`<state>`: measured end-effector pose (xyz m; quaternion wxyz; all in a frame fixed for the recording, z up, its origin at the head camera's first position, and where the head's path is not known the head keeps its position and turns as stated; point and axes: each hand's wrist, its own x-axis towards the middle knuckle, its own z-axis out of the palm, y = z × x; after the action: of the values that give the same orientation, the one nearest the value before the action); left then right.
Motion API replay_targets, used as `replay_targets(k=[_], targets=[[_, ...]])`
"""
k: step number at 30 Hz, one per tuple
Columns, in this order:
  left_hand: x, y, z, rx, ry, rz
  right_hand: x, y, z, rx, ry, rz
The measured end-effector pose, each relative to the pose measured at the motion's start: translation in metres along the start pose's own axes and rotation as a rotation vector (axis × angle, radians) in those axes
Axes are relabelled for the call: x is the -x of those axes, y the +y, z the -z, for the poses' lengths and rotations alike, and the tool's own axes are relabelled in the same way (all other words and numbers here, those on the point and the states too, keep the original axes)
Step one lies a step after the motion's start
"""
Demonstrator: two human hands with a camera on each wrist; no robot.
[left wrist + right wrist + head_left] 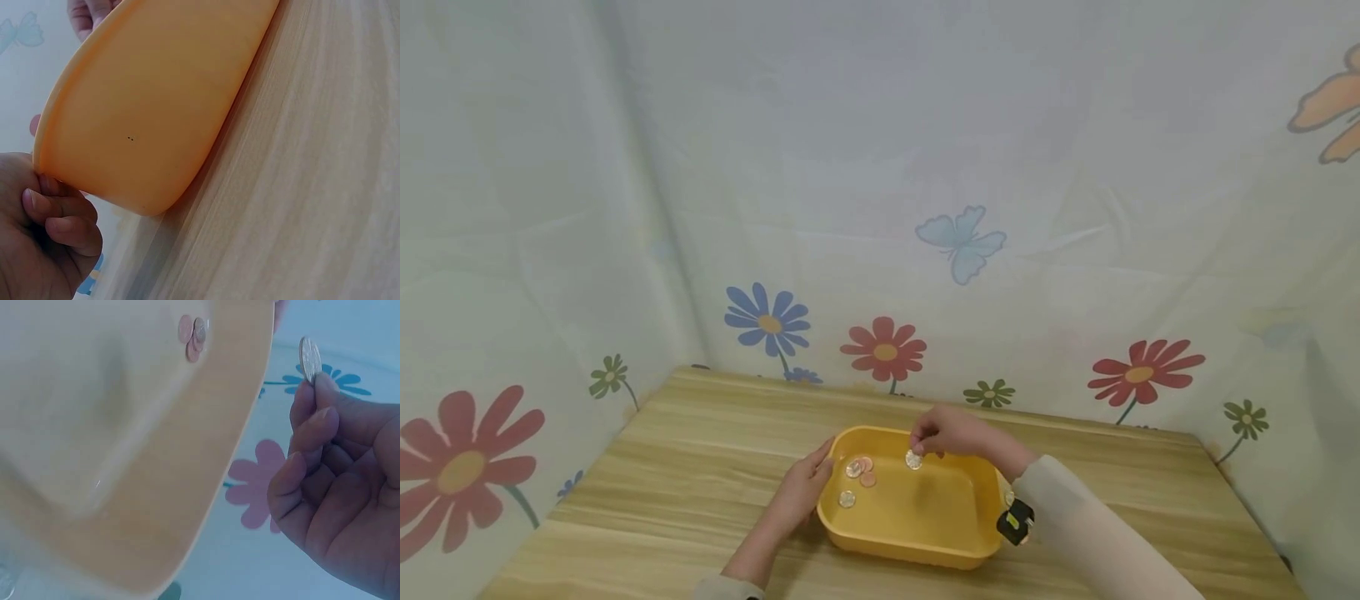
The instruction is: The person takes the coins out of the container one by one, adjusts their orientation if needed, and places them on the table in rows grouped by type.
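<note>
A yellow plastic basin [917,546] stands on the table. My left hand [801,487] grips its left rim, and in the left wrist view the fingers [75,231] are curled at the edge. Above the basin's far side, my right hand [951,432] pinches a silver coin [310,359] between thumb and forefinger. Inside the basin, toward its left end, lie several coins: copper ones [868,479] bunched with a silver one [853,468], and another silver coin [847,499] apart from them.
Just right of the basin, a silver coin [1009,497] lies partly hidden beside the black wrist camera [1015,522]. The wood-grain table [700,450] meets a pale curtain [820,167] printed with flowers and butterflies at its back and sides.
</note>
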<state>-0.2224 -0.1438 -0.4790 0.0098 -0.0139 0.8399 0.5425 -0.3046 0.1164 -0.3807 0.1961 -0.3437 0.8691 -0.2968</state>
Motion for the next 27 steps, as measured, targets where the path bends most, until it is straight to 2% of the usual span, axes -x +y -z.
replay_targets(k=[8, 19, 27], targets=[[0.002, 0.001, 0.000, -0.004, 0.004, 0.010, 0.028, 0.019, 0.006, -0.044, -0.012, 0.038], [0.001, 0.002, -0.001, 0.000, 0.006, 0.002, 0.061, 0.043, 0.009, -0.071, 0.042, -0.010], [0.002, 0.001, -0.001, 0.007, 0.009, 0.002, 0.083, 0.064, 0.010, -0.113, 0.080, 0.024]])
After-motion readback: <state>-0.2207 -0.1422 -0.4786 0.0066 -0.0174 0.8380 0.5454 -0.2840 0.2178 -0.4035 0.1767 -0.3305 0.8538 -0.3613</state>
